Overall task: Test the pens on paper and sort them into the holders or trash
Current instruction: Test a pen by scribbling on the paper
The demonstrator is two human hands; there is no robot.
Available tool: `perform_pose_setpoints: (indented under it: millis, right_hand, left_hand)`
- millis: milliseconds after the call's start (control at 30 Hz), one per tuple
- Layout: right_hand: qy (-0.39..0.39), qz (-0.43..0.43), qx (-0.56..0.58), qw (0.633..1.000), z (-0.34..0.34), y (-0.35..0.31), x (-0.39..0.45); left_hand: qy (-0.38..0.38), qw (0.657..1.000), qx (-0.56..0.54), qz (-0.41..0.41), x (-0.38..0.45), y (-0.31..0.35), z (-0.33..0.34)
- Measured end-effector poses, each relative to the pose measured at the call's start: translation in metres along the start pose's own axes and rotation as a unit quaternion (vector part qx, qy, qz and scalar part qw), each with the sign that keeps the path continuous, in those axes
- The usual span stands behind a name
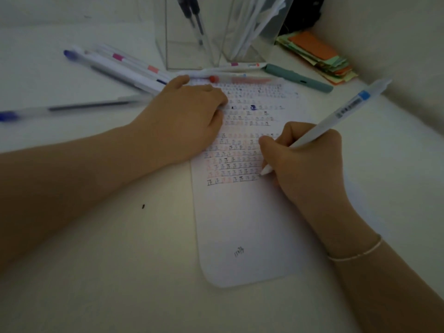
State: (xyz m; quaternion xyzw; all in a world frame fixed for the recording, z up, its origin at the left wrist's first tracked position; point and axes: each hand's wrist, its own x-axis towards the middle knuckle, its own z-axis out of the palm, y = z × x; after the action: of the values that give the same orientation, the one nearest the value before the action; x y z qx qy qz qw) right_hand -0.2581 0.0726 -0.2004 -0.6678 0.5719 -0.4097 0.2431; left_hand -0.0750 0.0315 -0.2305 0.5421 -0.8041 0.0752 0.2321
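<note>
Two hands are working over the paper [242, 212] on the bench [120, 272]. The right hand [305, 162] is pinching a white pen [336, 118], tip touching the paper. The left hand [185, 118], fingers loosely curled, is pressing the sheet. Clear holders [189, 44] are standing behind.

the white table [96, 272] carries a sheet of paper [242, 236] covered in rows of test marks. two clear holders [189, 44] stand at the far edge, with loose pens [115, 66] to their left and a teal pen [299, 77] in front. a stack of coloured notes [317, 56] lies at the right. a small dark speck [143, 206] lies left of the paper.
</note>
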Motion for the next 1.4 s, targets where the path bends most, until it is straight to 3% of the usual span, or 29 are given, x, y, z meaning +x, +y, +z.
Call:
perform_pose_setpoints:
  millis: [500, 700, 900, 1100, 1167, 1300, 1400]
  right_hand:
    - [-0.012, 0.001, 0.019, 1.0, -0.002, 0.0, -0.001]
    - [0.018, -0.02, -0.006, 1.0, 0.002, 0.002, -0.001]
    - [0.002, 0.084, 0.173, 0.981, -0.007, -0.002, 0.006]
    - [-0.073, 0.161, 0.333, 0.926, -0.015, -0.024, 0.027]
    - [-0.096, 0.143, 0.352, 0.92, -0.016, -0.035, 0.036]
    - [-0.108, 0.073, 0.304, 0.944, -0.01, -0.054, 0.047]
    - [-0.034, 0.052, 0.304, 0.951, -0.005, -0.066, 0.052]
  left_hand:
    - [0.024, 1.0, 0.001, 0.015, 0.0, 0.0, 0.002]
    - [0.026, 1.0, 0.002, 0.015, 0.0, -0.001, 0.002]
    - [0.081, 0.995, 0.009, 0.056, -0.002, 0.011, -0.012]
    - [0.078, 0.987, -0.113, 0.088, -0.003, 0.022, -0.027]
    - [0.072, 0.986, -0.119, 0.095, -0.003, 0.02, -0.026]
    - [0.077, 0.982, -0.129, 0.113, 0.0, 0.019, -0.023]
    - [0.107, 0.978, -0.149, 0.095, 0.0, 0.018, -0.021]
